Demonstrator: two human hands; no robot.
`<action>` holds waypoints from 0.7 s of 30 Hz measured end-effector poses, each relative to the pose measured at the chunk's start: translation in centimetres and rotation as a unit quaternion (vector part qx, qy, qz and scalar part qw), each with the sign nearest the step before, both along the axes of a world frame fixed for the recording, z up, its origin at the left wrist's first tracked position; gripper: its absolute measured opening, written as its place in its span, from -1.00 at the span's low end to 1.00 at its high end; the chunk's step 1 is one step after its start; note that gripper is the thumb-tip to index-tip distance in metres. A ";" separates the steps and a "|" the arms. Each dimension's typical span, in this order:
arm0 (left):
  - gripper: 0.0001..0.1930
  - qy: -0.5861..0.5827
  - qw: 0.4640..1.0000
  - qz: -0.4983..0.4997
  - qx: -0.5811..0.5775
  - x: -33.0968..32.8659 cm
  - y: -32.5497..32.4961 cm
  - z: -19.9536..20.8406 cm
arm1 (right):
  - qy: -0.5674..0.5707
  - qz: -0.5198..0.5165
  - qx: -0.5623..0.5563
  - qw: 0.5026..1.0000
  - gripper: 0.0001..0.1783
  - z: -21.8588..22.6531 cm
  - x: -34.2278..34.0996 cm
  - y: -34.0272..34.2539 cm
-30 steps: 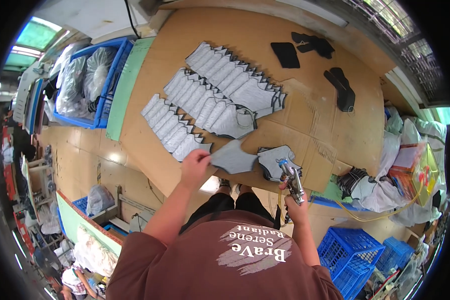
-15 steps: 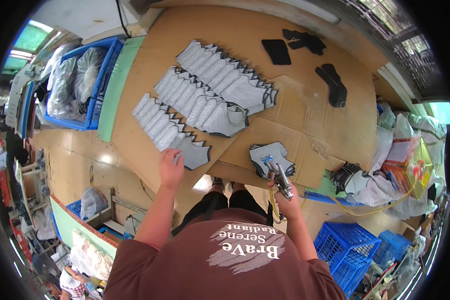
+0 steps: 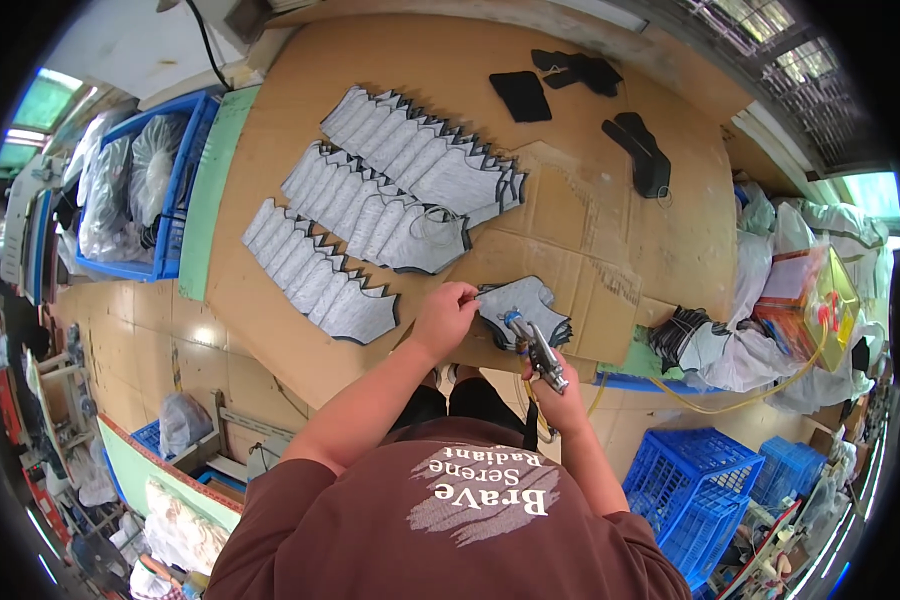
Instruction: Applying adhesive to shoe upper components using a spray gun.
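Since the earlier frame, the person's left hand (image 3: pixel 444 322) has moved from the nearest row of overlapping grey panels (image 3: pixel 360 315) across to the loose stack of grey fabric panels (image 3: pixel 526 303). This stack lies near the table edge on the cardboard (image 3: pixel 580 345), at the right of the rows. The left fingertips are bunched at the left edge of the stack; I cannot tell if they pinch a panel. The right hand (image 3: pixel 560 398) is wrapped around a metal spray gun (image 3: pixel 540 352), whose nozzle end overlaps the stack in view. Each panel looks light, thin and flexible, probably not fragile, but neighbouring layers may cling together. A pinch on one pointed corner or dark edge should be best, keeping fingers off the wide grey face.
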State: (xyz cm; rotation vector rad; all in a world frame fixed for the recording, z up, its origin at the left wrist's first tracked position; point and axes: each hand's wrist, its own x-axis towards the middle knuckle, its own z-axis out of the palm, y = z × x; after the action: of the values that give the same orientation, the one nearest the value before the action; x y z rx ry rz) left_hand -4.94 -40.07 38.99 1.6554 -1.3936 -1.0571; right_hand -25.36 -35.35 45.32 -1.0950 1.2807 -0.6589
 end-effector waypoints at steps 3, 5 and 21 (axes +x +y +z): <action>-0.83 0.004 1.000 0.005 -0.007 -0.1 -0.1 -0.3 | -0.004 -0.013 -0.020 1.000 -0.69 -0.9 -0.9 0.1; -0.83 0.006 1.000 0.005 -0.011 -0.1 -0.1 -0.3 | 0.008 -0.030 -0.014 0.999 -0.70 -0.9 -1.3 0.1; -0.86 0.070 0.982 0.124 0.122 7.9 5.7 0.6 | 0.013 -0.023 0.008 1.000 -0.48 -0.8 -1.5 0.5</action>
State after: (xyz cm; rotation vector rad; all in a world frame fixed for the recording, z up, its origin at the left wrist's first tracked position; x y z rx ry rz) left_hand 2.92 -34.35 39.63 1.8350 -0.9671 -1.2077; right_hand -26.86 -34.81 44.47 -1.0672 1.3344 -0.6687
